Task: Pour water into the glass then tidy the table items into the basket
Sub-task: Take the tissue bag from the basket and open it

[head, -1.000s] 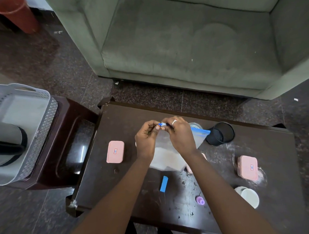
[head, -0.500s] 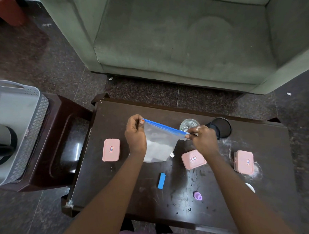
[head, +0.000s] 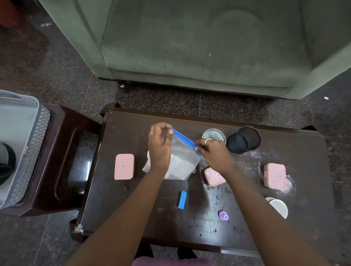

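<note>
Head view: we note left hand [head: 159,145] and right hand [head: 213,151] both pinched shut on blue seal of bag [head: 182,160], above counter [head: 134,215]; glass [head: 213,135] just beyond.

My left hand [head: 159,145] and right hand [head: 212,151] hold a zip bag [head: 182,162] over the middle of the counter [head: 133,211], and it blocks the direct path between them. Behind my right hand the glass [head: 213,135] and a black mesh cup [head: 243,139] stand close together, so the far right is tight. A pink box [head: 213,176] sits just under my right wrist, another [head: 274,175] lies further right, and a third [head: 124,166] lies left of the bag. The near left of the counter is bare; a blue block [head: 182,199], a purple cap [head: 223,215] and a white bowl [head: 279,207] dot the near right. The basket [head: 30,151] stands well to the left, partly filled.
</note>
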The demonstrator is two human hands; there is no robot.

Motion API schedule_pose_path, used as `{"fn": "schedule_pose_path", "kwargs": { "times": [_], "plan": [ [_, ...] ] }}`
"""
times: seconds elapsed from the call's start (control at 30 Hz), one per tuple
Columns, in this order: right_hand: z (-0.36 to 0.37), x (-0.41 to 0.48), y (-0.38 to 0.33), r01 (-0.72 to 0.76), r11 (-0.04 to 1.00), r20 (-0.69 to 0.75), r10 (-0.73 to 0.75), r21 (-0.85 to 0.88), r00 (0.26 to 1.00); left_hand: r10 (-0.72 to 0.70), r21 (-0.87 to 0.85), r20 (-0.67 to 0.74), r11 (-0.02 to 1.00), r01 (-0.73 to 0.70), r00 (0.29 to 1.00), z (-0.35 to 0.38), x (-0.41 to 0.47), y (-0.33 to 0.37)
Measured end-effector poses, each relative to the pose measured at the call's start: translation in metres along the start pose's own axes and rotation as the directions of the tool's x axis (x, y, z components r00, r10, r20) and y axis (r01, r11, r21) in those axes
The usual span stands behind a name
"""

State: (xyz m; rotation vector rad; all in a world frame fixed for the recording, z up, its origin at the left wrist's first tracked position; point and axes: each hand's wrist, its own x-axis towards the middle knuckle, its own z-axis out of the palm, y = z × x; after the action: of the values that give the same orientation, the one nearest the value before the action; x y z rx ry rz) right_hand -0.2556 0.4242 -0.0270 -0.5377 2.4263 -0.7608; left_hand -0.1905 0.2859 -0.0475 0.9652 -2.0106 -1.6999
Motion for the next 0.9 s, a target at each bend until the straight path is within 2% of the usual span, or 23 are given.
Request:
{"fn": "schedule_pose_path", "kwargs": {
  "times": [0.13,0.23,0.33,0.4,0.47,0.5,0.57,0.6,0.63,0.67,0.77,0.8,0.83,0.87,0.9],
  "plan": [
    [0.005,-0.006,-0.001,-0.097,0.967,-0.032,0.108,0.235,0.994,-0.049,0.196,-0.153,0.977,0.079,0.987,0.012,-0.015,0.003],
    [0.004,-0.012,0.000,-0.152,0.910,-0.033,0.178,0.387,0.983,-0.151,0.208,-0.023,0.966,0.153,0.988,0.021,-0.032,0.004],
    [0.006,-0.017,0.003,-0.201,0.874,-0.043,0.245,0.443,0.969,-0.185,0.349,0.101,0.927,0.140,0.978,0.028,-0.043,-0.002],
    [0.009,-0.023,0.006,-0.221,0.920,-0.127,0.274,0.325,0.953,-0.169,0.427,0.107,0.898,0.108,0.980,0.029,-0.046,-0.003],
    [0.012,-0.028,0.007,-0.265,0.961,-0.272,0.275,0.073,0.922,-0.130,0.498,0.117,0.866,0.056,0.985,0.026,-0.047,-0.001],
    [0.015,-0.031,0.009,-0.236,0.969,-0.369,0.193,-0.076,0.909,-0.106,0.527,0.129,0.849,0.023,0.986,0.024,-0.049,0.001],
    [0.023,-0.039,0.011,-0.018,0.940,-0.472,-0.154,-0.340,0.868,-0.044,0.541,0.155,0.840,-0.047,0.987,0.020,-0.053,0.006],
    [0.026,-0.043,0.011,0.114,0.911,-0.459,-0.304,-0.396,0.835,-0.012,0.531,0.168,0.844,-0.080,0.986,0.020,-0.054,0.007],
    [0.027,-0.047,0.011,0.220,0.882,-0.395,-0.394,-0.418,0.830,0.015,0.518,0.183,0.848,-0.109,0.983,0.019,-0.055,0.008],
    [0.026,-0.049,0.012,0.251,0.868,-0.352,-0.416,-0.428,0.839,0.037,0.507,0.198,0.851,-0.135,0.979,0.020,-0.055,0.007],
    [0.017,-0.050,0.016,0.233,0.875,-0.328,-0.388,-0.423,0.861,0.074,0.479,0.211,0.862,-0.169,0.975,0.021,-0.057,0.002],
    [0.011,-0.050,0.014,0.221,0.847,-0.272,-0.386,-0.483,0.882,0.090,0.476,0.218,0.860,-0.186,0.972,0.021,-0.057,0.001],
    [0.008,-0.049,0.012,0.168,0.777,-0.206,-0.358,-0.607,0.910,0.112,0.468,0.225,0.859,-0.209,0.968,0.022,-0.059,0.001],
    [0.004,-0.049,0.004,0.121,0.747,-0.069,-0.218,-0.653,0.974,0.130,0.453,0.236,0.862,-0.227,0.963,0.022,-0.060,0.000],
    [0.000,-0.049,-0.004,0.058,0.774,-0.001,-0.075,-0.630,0.997,0.138,0.437,0.254,0.866,-0.241,0.957,0.024,-0.062,0.000]
  ]
}}
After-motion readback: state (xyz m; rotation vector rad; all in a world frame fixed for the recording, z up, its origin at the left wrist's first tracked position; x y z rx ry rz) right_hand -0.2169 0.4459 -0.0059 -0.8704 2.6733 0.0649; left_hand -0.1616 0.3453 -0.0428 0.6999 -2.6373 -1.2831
